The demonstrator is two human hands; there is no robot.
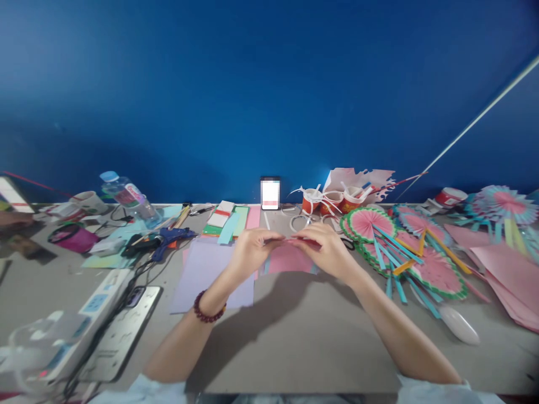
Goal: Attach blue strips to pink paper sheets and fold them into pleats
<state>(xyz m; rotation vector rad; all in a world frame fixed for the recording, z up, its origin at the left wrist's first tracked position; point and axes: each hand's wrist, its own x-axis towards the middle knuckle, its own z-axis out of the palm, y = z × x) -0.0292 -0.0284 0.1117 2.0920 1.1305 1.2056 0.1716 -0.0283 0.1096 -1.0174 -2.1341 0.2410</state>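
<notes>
A sheet of pink paper (290, 260) lies in front of me, its far edge raised between my hands. My left hand (254, 251), with a dark bead bracelet (207, 307) at the wrist, pinches the left part of that edge. On the right part, my right hand (325, 247) has its thumb and fingers closed in the same way. The edge looks folded, but the fingers hide part of it. A lilac sheet (214, 275) lies flat beside my left forearm.
Watermelon-patterned paper fans (433, 264) lie at right, near pink sheets (505, 275) and a white spoon-like piece (458, 324). On the left are a power strip (95, 314), a phone (122, 331), a blue glue gun (168, 241) and a bottle (130, 196). A small screen (270, 193) stands by the wall.
</notes>
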